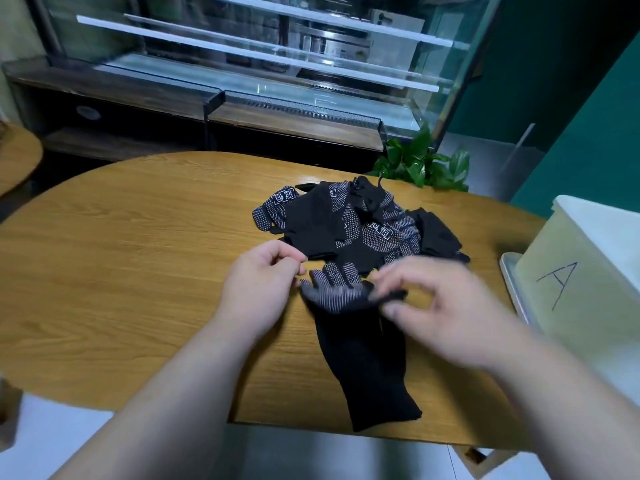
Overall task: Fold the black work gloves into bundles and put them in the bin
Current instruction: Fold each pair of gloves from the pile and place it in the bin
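Item: black knit work glove (360,358), dotted grip palm, limp, lying flat at the table's (138,237) near edge. My right hand (436,299) is pinching its folded finger end. My left hand (263,282) is curling beside it, hold unclear. Risk, as I am judging it: the soft knit springing open, or snagging the loose glove pile (353,223) behind. Bin (595,306) is standing right.

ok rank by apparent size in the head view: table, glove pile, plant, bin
1. table
2. bin and glove pile: about alike; the bin is cropped and nearer, so unranked
3. plant
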The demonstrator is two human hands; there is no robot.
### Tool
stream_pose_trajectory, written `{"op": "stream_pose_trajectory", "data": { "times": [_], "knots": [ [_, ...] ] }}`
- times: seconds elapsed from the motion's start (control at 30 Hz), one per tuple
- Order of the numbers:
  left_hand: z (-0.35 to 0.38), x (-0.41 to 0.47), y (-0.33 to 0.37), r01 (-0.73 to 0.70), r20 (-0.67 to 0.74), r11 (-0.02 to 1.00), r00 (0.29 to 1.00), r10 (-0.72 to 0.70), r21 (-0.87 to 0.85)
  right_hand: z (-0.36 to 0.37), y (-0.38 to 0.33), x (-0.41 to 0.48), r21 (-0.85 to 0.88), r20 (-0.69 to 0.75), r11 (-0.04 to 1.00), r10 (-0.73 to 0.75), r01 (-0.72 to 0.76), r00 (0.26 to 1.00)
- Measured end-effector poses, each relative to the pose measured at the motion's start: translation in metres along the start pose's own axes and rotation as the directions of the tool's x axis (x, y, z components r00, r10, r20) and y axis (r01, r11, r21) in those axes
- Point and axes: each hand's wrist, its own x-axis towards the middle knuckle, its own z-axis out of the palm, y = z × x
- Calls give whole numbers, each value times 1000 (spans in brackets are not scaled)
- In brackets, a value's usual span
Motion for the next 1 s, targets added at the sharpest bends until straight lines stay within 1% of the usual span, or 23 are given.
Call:
{"op": "stream_pose_trajectory", "data": {
  "times": [0.07, 0.1, 0.17, 0.23, 0.33, 0.5, 0.6, 0.7, 0.77, 0.87, 1.0],
  "knots": [
    [0, -4, 1, -59, 32, 995, 998, 57, 81, 21, 9, -30, -41, 97, 994, -100, 104, 990],
    [1, -8, 1, -98, 58, 987, 994, 91, 129, 30, 13, -42, -52, 106, 991, -116, 122, 988],
    [2, -15, 0, -191, 135, 955, 977, 164, 226, 40, 21, -57, -78, 76, 988, -125, 131, 989],
    [4, -24, -4, -292, 253, 900, 943, 215, 324, 44, 24, -65, -112, 36, 987, -113, 116, 993],
    [7, -37, -12, -413, 408, 808, 881, 239, 420, 45, 22, -71, -180, -4, 978, -103, 100, 995],
    [15, -54, -23, -594, 584, 680, 757, 292, 430, 48, 21, -77, -184, 19, 977, -107, 109, 994],
    [16, -61, -29, -655, 634, 630, 706, 314, 417, 49, 23, -81, -175, 76, 978, -100, 112, 992],
    [18, -72, -30, -701, 683, 598, 655, 324, 388, 51, 26, -84, -141, 124, 987, -59, 76, 991],
    [19, -80, -29, -725, 724, 574, 620, 303, 381, 50, 28, -86, -111, 143, 992, -44, 60, 989],
    [19, -84, -28, -768, 783, 506, 567, 255, 392, 49, 33, -88, -88, 154, 995, -41, 55, 987],
    [20, -84, -28, -806, 816, 405, 540, 205, 431, 48, 40, -91, -70, 123, 996, -50, 58, 991]
  ]
}}
